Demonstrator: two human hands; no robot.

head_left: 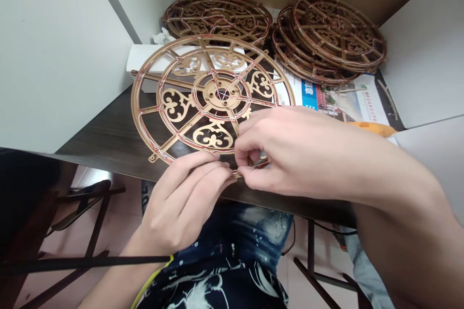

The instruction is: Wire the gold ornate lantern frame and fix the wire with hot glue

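1. While you lean over the table edge, your gold openwork wheel lies flat on the dark wooden table, its near rim at the edge.
2. Right hand: thumb and fingers are nearly closed, pinching the near rim and its wire.
3. Left hand: fingers are curled and close together, their tips at the rim just beside your right hand. You cannot tell from this view whether they grip it.
4. Done: red-and-white wire follows the rim and spokes and circles the hub on every section in view.
5. Outstanding: the stretch under your fingers is hidden, so its state cannot be told. No other unwired section shows.
6. Behind the wheel: a single wired wheel and a stack of wired wheels, the stack resting on a newspaper.
7. Also present: a white box, partly behind the wheel, and an orange object beyond your right hand.
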